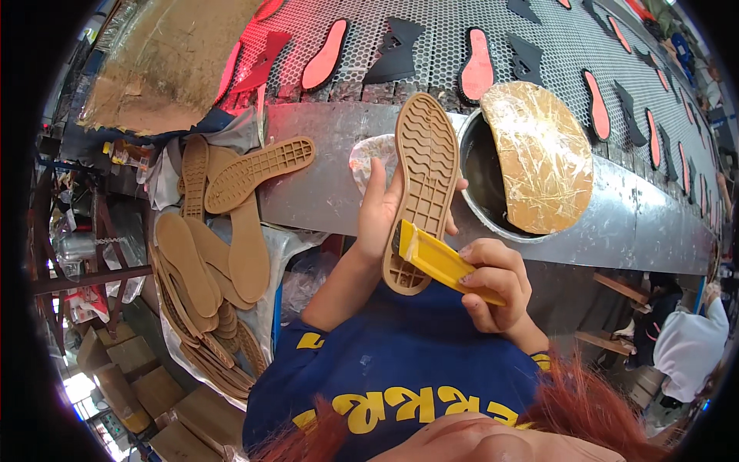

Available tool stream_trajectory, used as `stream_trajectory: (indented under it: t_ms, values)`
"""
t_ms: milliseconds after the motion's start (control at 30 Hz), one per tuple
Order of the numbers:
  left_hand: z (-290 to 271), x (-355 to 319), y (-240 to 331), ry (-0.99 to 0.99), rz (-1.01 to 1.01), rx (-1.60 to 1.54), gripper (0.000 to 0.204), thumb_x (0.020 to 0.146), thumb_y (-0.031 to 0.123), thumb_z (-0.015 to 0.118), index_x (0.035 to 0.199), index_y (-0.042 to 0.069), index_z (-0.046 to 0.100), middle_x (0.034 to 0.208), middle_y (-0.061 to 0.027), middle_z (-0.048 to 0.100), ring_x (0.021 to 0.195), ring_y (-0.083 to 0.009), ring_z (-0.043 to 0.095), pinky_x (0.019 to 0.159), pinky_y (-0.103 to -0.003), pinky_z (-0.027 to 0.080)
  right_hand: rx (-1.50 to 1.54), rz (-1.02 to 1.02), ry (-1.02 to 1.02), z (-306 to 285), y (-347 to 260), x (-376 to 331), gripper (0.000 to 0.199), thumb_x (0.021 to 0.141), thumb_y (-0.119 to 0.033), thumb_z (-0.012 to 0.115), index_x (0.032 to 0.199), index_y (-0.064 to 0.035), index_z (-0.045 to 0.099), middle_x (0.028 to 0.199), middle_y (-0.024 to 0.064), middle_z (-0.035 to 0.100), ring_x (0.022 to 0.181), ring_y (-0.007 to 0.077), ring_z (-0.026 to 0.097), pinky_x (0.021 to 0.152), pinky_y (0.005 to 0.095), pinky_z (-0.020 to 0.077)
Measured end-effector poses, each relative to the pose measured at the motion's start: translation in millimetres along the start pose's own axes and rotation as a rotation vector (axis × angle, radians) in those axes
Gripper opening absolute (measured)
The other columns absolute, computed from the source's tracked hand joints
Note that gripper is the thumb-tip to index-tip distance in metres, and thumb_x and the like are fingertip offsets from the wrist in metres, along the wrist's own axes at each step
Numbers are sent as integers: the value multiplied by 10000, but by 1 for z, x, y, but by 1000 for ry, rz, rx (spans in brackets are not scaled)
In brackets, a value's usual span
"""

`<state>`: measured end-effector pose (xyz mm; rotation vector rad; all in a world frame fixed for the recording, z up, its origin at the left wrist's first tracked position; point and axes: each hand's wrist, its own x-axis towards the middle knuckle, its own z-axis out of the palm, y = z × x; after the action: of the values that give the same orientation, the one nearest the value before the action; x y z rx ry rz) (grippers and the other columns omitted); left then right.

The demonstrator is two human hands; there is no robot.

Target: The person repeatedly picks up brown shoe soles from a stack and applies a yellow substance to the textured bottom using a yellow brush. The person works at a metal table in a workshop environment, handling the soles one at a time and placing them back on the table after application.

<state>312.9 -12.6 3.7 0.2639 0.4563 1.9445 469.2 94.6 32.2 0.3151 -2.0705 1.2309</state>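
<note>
A tan shoe sole (426, 165) stands nearly upright in front of my chest, its ridged, gridded tread showing. My left hand (377, 215) is closed round it from behind, with fingertips coming out past the right edge. In my right hand (499, 283) is a flat yellow tool (440, 260), perhaps a scraper or brush. Its far end lies against the lower part of the sole; I cannot make out its working edge. A metal pot (479, 173) is just right of the sole, partly covered by a round brown board (543, 158) wrapped in clear film.
Several tan soles (254, 246) are piled at the left. Beyond the metal ledge (323, 169), a mesh conveyor (439, 58) carries pink-and-black insoles (326, 55) and black cut pieces (395, 52). Cardboard boxes (158, 391) stand low at the left; another person (693, 350) is at the right.
</note>
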Motion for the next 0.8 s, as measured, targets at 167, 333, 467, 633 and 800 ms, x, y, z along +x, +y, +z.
stream_trajectory:
  t_ms: [167, 333, 467, 633, 800]
  values:
    - [9, 4, -1, 126, -1, 38, 728, 916, 676, 187, 1351, 117, 356, 1157, -212, 550, 734, -299, 660, 532, -411, 588, 48, 1, -23, -7, -5, 1, 250, 795, -117, 695, 966, -1, 554, 1010, 185, 547, 866, 317, 593, 750, 397, 497]
    - [4, 8, -1, 128, -60, 0, 684, 933, 641, 232, 1264, 79, 441, 1002, -172, 597, 686, -298, 669, 525, -417, 585, 182, 38, -62, -14, -4, 1, 205, 817, -123, 683, 939, -11, 562, 1003, 183, 555, 879, 309, 596, 754, 398, 498]
    - [-2, 7, 0, 168, -180, -117, 648, 945, 612, 268, 1242, 70, 464, 994, -170, 603, 700, -301, 671, 556, -456, 585, 259, 73, -82, -17, -1, 5, 171, 836, -124, 661, 916, -17, 554, 1007, 190, 559, 894, 314, 598, 769, 395, 493]
    - [-4, 7, -3, 116, -235, -137, 622, 955, 587, 278, 1232, 60, 460, 1009, -181, 605, 706, -316, 672, 541, -447, 589, 476, 176, -51, -17, 8, 2, 102, 833, -74, 609, 899, -45, 537, 1009, 189, 568, 921, 296, 594, 819, 394, 480]
    - [-8, 6, -6, 108, -272, -212, 608, 970, 553, 273, 1258, 46, 447, 1023, -199, 606, 682, -333, 670, 550, -442, 592, 688, 264, -57, -16, 16, 13, 72, 825, -58, 568, 873, -53, 516, 1013, 191, 572, 910, 264, 576, 848, 363, 463]
